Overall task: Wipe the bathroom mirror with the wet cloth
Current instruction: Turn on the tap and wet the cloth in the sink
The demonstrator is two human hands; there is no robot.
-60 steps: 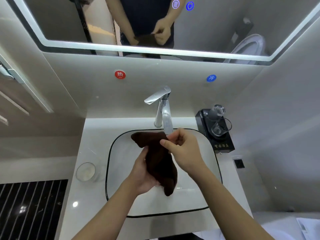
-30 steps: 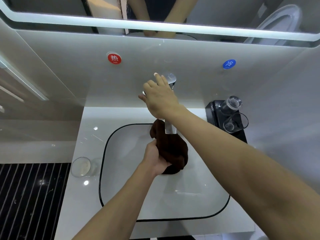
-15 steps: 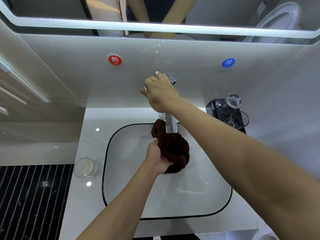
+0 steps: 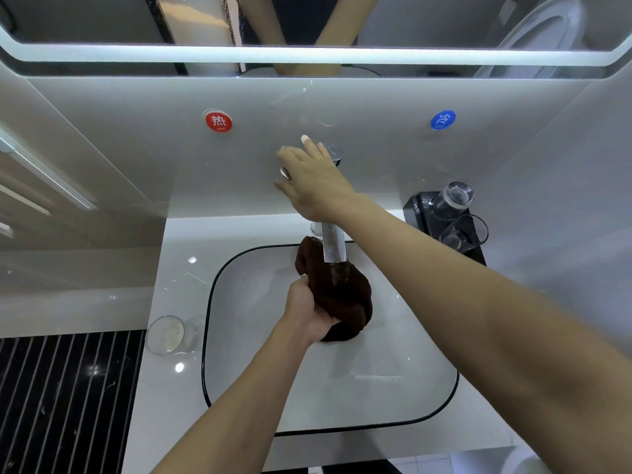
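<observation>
A dark brown cloth (image 4: 345, 295) is bunched over the white sink basin (image 4: 260, 354), right under the chrome tap spout (image 4: 333, 246). My left hand (image 4: 306, 311) grips the cloth from its left side. My right hand (image 4: 313, 181) rests on top of the tap handle, fingers loosely spread over it and covering most of it. The mirror (image 4: 393, 18) with its lit lower edge runs across the top of the view and reflects my arms. Running water is not clearly visible.
A clear glass (image 4: 169, 335) stands on the counter left of the basin. A black tray (image 4: 415, 208) with two upturned glasses (image 4: 453, 200) sits at the back right. Red hot (image 4: 219, 121) and blue cold (image 4: 443, 120) stickers mark the wall. A dark striped surface lies at lower left.
Two seconds ago both hands held the cloth spread over the basin. My right hand then went up onto the tap handle, and the left has bunched the cloth under the spout.
</observation>
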